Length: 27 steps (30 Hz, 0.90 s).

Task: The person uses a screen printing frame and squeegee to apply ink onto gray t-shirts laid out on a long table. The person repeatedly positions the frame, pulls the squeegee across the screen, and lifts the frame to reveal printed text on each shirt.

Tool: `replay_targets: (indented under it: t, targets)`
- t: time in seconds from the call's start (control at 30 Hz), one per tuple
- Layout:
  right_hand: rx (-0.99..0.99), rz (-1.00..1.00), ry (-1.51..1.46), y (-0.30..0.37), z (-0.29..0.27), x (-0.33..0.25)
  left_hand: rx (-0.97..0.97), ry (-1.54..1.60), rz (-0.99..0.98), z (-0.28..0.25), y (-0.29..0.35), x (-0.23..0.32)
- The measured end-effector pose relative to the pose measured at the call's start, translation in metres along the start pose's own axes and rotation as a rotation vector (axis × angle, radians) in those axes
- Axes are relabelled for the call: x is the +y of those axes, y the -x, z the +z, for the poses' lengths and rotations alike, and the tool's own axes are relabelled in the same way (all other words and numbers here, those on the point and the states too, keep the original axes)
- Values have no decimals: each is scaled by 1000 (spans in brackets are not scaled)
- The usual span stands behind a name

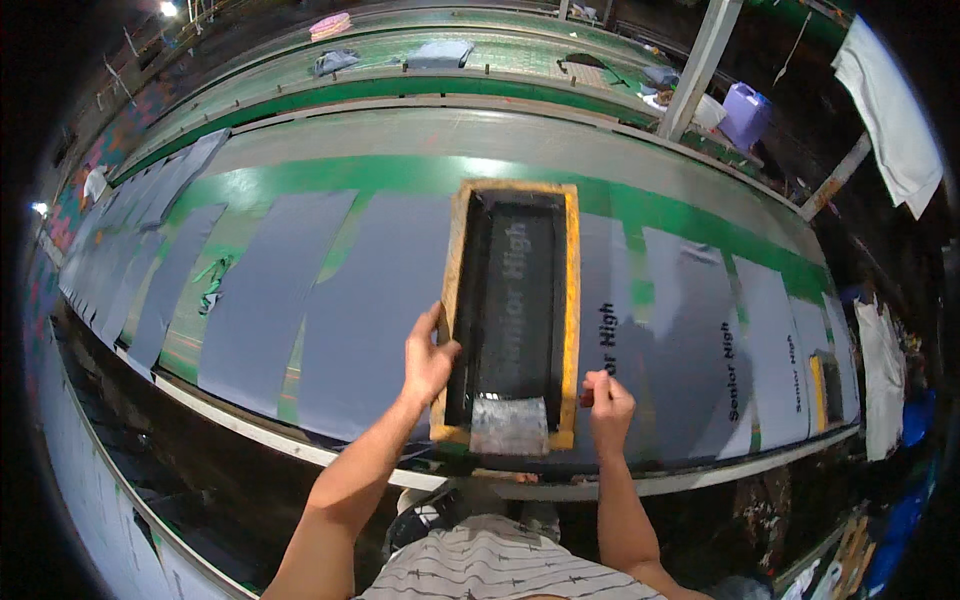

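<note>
Screen frame [512, 310]: yellow-edged, dark-meshed, picture centre
Left hand [430, 362]: grasping its left edge
Right hand [609, 405]: clenched beside it

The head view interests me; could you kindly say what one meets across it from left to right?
Green tangled string, large yellow-edged framed screen, right hand, purple jug, small yellow-edged frame.

pass: above flat grey panels [375, 315], left | block: yellow-edged frame [572, 290], centre | block: pale post [700, 72], far right

Screen frame [515, 300] on table [490, 168], fabric panels [375, 310] left and right
</note>
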State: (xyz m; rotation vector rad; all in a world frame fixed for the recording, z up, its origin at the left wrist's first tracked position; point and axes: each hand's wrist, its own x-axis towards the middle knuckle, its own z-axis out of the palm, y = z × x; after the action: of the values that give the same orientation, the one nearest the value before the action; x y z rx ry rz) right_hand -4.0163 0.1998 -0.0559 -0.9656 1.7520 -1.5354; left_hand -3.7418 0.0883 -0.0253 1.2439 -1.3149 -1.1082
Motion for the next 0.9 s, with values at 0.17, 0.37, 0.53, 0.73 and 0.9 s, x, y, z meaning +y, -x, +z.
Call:
replay_targets:
  t: [0.17,0.37,0.53,0.73,0.9]
  targets:
    - [-269,451,-10,66,83,54,50,-111,84,-104,-44,-4]
    - [-348,482,136,149,174,70,75,-139,69,-170,-59,-5]
    - [-286,328,217,173,203,37,43,-151,32,-201,-60,-21]
    - [-252,448,11,173,200,43,27,-110,-41,-200,-57,-33]
    - [-354,457,359,166,194,26,13,-89,-59,-193,-55,-34]
